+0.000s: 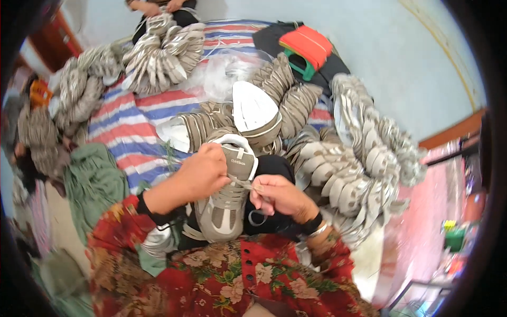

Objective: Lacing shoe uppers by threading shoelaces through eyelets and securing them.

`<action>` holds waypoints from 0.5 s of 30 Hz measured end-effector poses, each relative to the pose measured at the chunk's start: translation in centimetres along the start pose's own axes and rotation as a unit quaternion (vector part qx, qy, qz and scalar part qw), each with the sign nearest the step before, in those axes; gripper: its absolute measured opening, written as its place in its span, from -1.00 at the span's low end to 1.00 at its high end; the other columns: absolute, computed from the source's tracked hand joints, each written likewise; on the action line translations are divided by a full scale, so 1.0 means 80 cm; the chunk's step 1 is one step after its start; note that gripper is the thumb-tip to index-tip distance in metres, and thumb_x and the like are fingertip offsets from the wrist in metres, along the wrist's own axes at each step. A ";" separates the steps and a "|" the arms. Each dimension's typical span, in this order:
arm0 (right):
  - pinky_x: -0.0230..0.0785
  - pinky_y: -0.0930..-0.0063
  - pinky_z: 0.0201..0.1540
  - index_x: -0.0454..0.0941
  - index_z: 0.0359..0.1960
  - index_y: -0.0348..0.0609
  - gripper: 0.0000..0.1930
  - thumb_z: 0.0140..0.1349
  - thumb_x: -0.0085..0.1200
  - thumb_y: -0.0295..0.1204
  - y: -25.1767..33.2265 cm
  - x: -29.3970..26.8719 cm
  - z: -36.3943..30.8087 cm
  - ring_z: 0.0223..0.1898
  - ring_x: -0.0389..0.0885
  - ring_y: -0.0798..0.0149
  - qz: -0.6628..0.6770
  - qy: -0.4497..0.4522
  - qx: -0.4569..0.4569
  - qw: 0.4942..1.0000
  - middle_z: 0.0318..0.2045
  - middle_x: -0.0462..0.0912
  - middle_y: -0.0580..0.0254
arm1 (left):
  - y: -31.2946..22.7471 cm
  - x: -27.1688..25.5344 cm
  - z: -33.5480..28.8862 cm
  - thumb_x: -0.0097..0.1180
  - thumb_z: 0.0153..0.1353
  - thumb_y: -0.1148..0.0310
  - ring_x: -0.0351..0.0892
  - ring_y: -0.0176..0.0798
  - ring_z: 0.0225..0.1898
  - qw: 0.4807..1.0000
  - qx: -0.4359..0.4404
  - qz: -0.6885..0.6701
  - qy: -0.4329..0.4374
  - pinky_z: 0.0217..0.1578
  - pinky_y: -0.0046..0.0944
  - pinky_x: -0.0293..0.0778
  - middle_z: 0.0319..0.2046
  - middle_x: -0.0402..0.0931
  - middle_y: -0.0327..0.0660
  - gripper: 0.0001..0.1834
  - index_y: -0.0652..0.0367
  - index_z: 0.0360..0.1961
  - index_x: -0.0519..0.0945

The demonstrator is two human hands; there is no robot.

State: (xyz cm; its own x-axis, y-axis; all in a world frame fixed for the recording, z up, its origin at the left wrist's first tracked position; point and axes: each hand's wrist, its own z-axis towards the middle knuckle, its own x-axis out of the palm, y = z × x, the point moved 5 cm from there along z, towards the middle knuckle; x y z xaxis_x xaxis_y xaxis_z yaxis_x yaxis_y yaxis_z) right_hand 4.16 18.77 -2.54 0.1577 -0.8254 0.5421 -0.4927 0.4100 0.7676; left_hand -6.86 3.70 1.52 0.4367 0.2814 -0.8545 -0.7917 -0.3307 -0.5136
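Nearest the camera is your red flowered shirt (227, 274), its sleeves running forward to both wrists. Beyond your lap, a striped sheet (137, 129) covers the floor. Just past the shoe, on the middle of the sheet, a bundle of brown shoe uppers (296, 108) and a white-faced piece (255, 108) crowd the space ahead of your hands. A long row of pale uppers (364, 153) lines the sheet's right edge. A red and green stool (306, 47) stands on dark cloth at the far right corner. Another bundle (163, 55) lies near the far left corner, below a co-worker's hands (173, 5). A green cloth (95, 182) is heaped by the left edge.

Containers: a clear plastic bag (224, 74) lies on the far half of the sheet, and a green tub (454, 240) stands well off to the right; you cannot make out the contents of either.

The brown shoe (221, 208) is in front of you, against your black trousers (272, 168). Its toe points toward you, its heel toward the far edge of the sheet; the long axis runs nearly straight away from you, the heel end leaning slightly right. Your left hand (203, 169) and right hand (274, 195) both pinch the lace (241, 183) above the shoe's throat.
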 end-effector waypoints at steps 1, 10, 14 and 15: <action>0.22 0.62 -0.62 0.46 -0.37 -0.22 -0.82 0.33 -0.06 -0.38 -0.002 0.004 -0.003 -0.68 0.35 0.50 0.095 0.003 -0.026 0.995 -0.55 0.51 0.29 | 0.014 -0.008 0.003 0.31 -0.07 0.32 0.31 0.11 0.09 1.000 -0.010 -0.004 -0.020 0.00 -0.03 0.37 -0.24 0.44 -0.17 -0.77 0.18 -0.55 0.49; -0.04 0.58 -0.58 0.33 -0.42 -0.11 -0.85 0.34 -0.22 -0.45 0.160 -0.229 -0.258 -0.65 0.09 0.52 0.460 -0.133 -0.501 0.721 -0.61 0.25 0.41 | 0.038 -0.021 -0.007 0.21 0.11 0.32 0.36 -0.07 0.12 0.982 0.076 -0.164 0.057 0.11 -0.11 0.26 -0.23 0.56 -0.27 -0.83 0.13 -0.56 0.61; -0.03 0.54 -0.57 0.32 -0.38 -0.13 -0.82 0.41 -0.27 -0.43 0.217 -0.103 -0.295 -0.68 0.12 0.50 0.368 -0.107 -0.549 0.743 -0.57 0.30 0.38 | 0.020 -0.015 0.029 0.16 0.13 0.30 0.51 -0.15 -0.07 0.996 -0.070 -0.036 0.038 -0.06 -0.13 0.39 -0.30 0.58 -0.29 -0.87 0.12 -0.44 0.63; -0.01 0.54 -0.56 0.31 -0.37 -0.14 -0.82 0.42 -0.29 -0.43 0.229 -0.055 -0.291 -0.68 0.14 0.50 0.312 -0.064 -0.555 0.768 -0.56 0.30 0.38 | 0.000 -0.019 0.039 0.14 0.13 0.32 0.52 -0.21 -0.15 0.999 0.025 -0.022 -0.029 -0.13 -0.17 0.40 -0.29 0.59 -0.29 -0.88 0.13 -0.42 0.63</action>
State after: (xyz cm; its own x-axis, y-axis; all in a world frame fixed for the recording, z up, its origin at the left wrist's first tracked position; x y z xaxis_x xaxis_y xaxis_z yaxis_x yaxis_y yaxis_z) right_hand 14.38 38.96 17.15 0.0662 -0.3365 0.9394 0.6068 0.7609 0.2298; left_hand -8.88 6.05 3.08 0.4481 0.3468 -0.8240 -0.7926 -0.2723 -0.5456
